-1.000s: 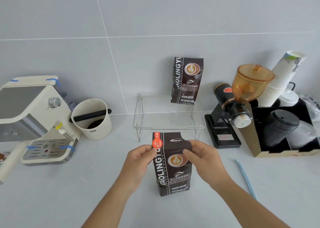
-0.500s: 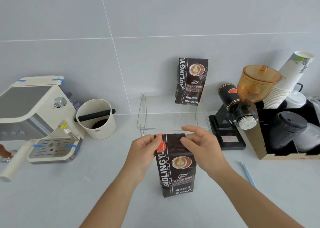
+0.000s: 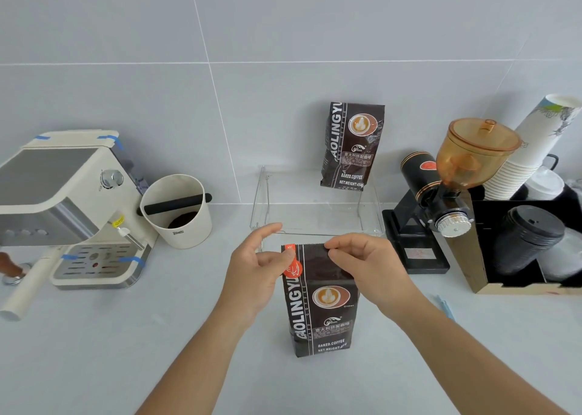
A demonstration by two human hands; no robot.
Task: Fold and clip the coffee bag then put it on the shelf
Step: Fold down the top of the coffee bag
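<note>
Coffee bag [image 3: 321,301], glossy dark foil, pinched at its serrated top by both hands.

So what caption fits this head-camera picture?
Both hands, left hand and right hand, pinch the coffee bag top before the clear shelf.

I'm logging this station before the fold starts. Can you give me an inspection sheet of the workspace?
Surface: pale grey counter, bare in front.
Job's things: coffee bag upright on the counter, top not yet folded; clear shelf behind it bears a second coffee bag; light blue clip lies to the right.
Clutter: espresso machine, knock box, grinder, paper cups, black lids.
Grippers: left hand and right hand pinch the bag's top corners.
Cables: nothing seen.
Surroundings: grey tiled wall.
</note>
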